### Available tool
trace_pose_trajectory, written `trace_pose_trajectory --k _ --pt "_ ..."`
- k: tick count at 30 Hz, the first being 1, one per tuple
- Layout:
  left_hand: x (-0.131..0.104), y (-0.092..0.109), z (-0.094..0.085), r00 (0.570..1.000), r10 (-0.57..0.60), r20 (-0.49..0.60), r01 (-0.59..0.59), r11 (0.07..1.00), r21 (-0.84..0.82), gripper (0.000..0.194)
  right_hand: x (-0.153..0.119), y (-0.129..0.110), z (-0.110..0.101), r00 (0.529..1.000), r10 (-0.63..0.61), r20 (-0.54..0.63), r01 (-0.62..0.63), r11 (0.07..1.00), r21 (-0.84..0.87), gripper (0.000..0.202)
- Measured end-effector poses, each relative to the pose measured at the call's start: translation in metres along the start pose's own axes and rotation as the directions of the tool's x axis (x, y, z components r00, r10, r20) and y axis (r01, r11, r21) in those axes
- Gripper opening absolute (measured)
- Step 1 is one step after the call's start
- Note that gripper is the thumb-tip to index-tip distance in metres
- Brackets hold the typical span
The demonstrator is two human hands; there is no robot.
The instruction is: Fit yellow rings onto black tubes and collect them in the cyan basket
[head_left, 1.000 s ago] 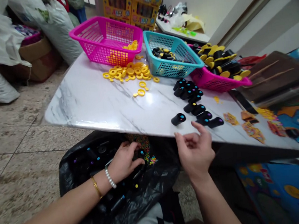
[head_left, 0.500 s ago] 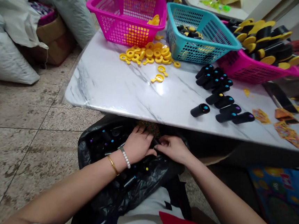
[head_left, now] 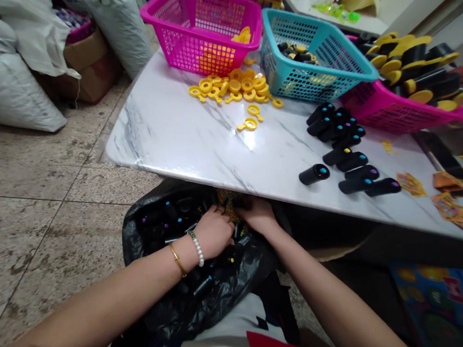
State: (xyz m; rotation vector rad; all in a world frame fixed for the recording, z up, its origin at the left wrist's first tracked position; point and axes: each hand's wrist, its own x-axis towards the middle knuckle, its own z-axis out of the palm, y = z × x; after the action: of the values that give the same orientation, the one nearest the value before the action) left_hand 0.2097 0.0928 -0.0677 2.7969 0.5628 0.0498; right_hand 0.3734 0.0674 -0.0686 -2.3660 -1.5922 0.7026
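Note:
My left hand (head_left: 213,232), wearing a pearl bracelet and a gold bangle, reaches into a bin lined with a black plastic bag (head_left: 240,272). Its fingers are curled down among the contents, and what they hold is hidden. Beside it, my right hand (head_left: 258,215) dips under the table edge, its fingertips lost in shadow. Between both hands shows a mass of tiny multicoloured beads (head_left: 230,208). Black cylinders with coloured dots on their ends lie around my left hand in the bag, one black cylinder (head_left: 203,285) being close to my wrist.
The marble-patterned table (head_left: 171,130) overhangs the bin. On it are yellow ring pieces (head_left: 232,87), black cylinders (head_left: 341,126), a pink basket (head_left: 203,30), a blue basket (head_left: 314,53) and another pink basket (head_left: 404,110). White sacks (head_left: 8,85) stand on the floor at left.
My right hand has moved forward and slightly left, deeper under the table edge. My left hand's fingers, spread before, are now curled. The view has shifted slightly.

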Motion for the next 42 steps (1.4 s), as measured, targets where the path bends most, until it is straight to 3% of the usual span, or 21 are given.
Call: trace_pose_trajectory --k 3,6,8,12,14,16,18,19,20,24,28,32,34,37,39,42 --pt "-0.006 0.0 -0.004 0.997 -0.028 -0.073 0.028 1.0 -0.004 0.031 -0.027 0.011 -0.006 1.0 -0.027 -0.013 0.029 0.965 0.259 0.024" --pt "-0.006 0.004 -0.005 0.996 -0.024 -0.081 0.023 1.0 -0.014 0.034 -0.052 0.017 -0.009 0.996 -0.052 -0.077 0.09 0.732 0.675 0.03" --pt "-0.004 0.008 -0.003 0.998 -0.004 -0.068 0.002 1.0 -0.026 0.038 -0.065 0.016 -0.012 0.989 -0.043 -0.141 0.137 0.633 0.762 0.029" --pt "0.004 0.015 0.005 0.999 0.029 -0.037 -0.03 0.999 -0.025 0.048 -0.084 0.013 -0.032 0.94 -0.002 -0.341 0.226 0.751 0.62 0.022" --pt "0.008 0.017 0.009 1.0 0.027 -0.007 -0.027 1.0 -0.013 0.043 -0.093 0.013 -0.051 0.871 0.004 -0.492 0.275 0.826 0.493 0.023" --pt "0.01 0.018 0.01 1.0 0.017 0.013 -0.017 1.0 -0.008 0.034 -0.1 0.015 -0.073 0.77 -0.004 -0.638 0.288 0.894 0.342 0.024" --pt "0.011 0.018 0.01 1.0 -0.002 0.013 0.002 1.0 -0.021 0.031 -0.106 0.016 -0.089 0.681 -0.02 -0.732 0.263 0.94 0.219 0.024" --pt "0.011 0.018 0.009 1.0 -0.013 0.007 0.013 0.999 -0.032 0.03 -0.108 0.016 -0.094 0.663 -0.03 -0.748 0.254 0.949 0.187 0.023" --pt "0.011 0.018 0.008 1.0 -0.023 -0.001 0.023 0.999 -0.044 0.03 -0.109 0.015 -0.096 0.667 -0.04 -0.744 0.256 0.95 0.178 0.023" --pt "0.009 0.017 0.007 1.0 -0.012 -0.026 0.01 0.997 -0.08 0.022 -0.113 0.011 -0.085 0.774 -0.034 -0.632 0.263 0.926 0.272 0.024" --pt "0.007 0.016 0.007 1.0 0.017 -0.019 -0.019 0.993 -0.118 0.015 -0.116 0.01 -0.079 0.787 0.091 -0.61 0.205 0.895 0.397 0.027" --pt "0.005 0.013 0.0 0.998 -0.019 -0.052 0.015 0.996 -0.087 0.015 -0.112 0.003 -0.078 0.873 -0.016 -0.487 0.257 0.864 0.433 0.026" --pt "0.004 0.012 -0.004 0.995 -0.064 -0.081 0.061 0.997 -0.046 0.017 -0.103 -0.002 -0.066 0.923 -0.084 -0.375 0.235 0.895 0.379 0.026" --pt "0.003 0.012 -0.005 0.992 -0.088 -0.093 0.087 0.996 -0.015 0.013 -0.076 -0.003 -0.038 0.981 -0.095 -0.169 0.119 0.983 0.137 0.017" --pt "0.003 0.014 -0.001 0.996 -0.063 -0.067 0.063 0.998 -0.009 0.01 -0.052 0.0 -0.018 0.997 -0.058 -0.056 0.057 0.998 -0.02 0.01" --pt "0.004 0.016 0.005 0.999 -0.016 -0.038 0.016 1.0 0.01 0.013 -0.016 0.007 0.003 1.0 -0.009 0.009 0.01 0.998 -0.064 0.009"
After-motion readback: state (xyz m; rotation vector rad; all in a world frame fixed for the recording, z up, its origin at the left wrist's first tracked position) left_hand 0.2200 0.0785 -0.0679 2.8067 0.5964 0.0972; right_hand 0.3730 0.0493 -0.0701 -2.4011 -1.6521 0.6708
